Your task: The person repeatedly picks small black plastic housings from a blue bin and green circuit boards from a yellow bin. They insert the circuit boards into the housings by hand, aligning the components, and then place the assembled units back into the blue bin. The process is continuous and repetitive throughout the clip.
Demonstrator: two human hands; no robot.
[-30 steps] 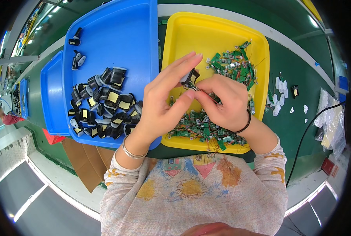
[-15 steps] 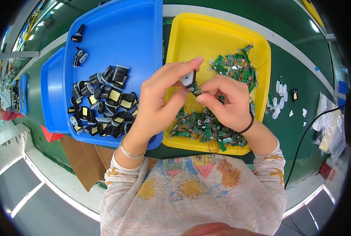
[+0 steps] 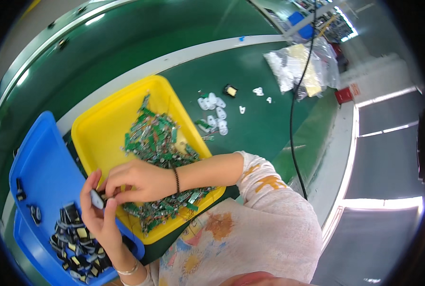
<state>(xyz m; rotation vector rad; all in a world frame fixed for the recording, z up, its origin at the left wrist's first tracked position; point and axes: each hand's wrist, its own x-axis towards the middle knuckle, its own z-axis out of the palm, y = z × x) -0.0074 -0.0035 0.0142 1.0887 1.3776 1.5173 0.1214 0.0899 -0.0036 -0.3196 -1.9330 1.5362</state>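
Between the fingers and thumb of my left hand (image 3: 103, 221) is a small black plastic housing with a pale grey oval cover (image 3: 96, 199), held above the gap between the trays. My right hand (image 3: 143, 180) is closed in a pinch against the housing's side. The small green circuit board in that pinch is now almost wholly hidden by the fingers. Below my right wrist, the yellow tray (image 3: 96, 136) holds a heap of green circuit boards with thin wires (image 3: 157, 138). Left of my hands, the blue tray (image 3: 43, 159) holds many black housings with cream pads (image 3: 76, 243).
Loose white oval covers (image 3: 220, 113) lie on the green table (image 3: 265, 124) right of the yellow tray. Beyond them are a black housing (image 3: 230, 90) and small white pieces (image 3: 258, 91). A black cable (image 3: 292, 128) hangs before clear plastic bags (image 3: 296, 69).
The view has swung to the right and tilted, so the trays now appear further left. Both hands stay together at the housing; the circuit board has become hidden behind my right fingers.
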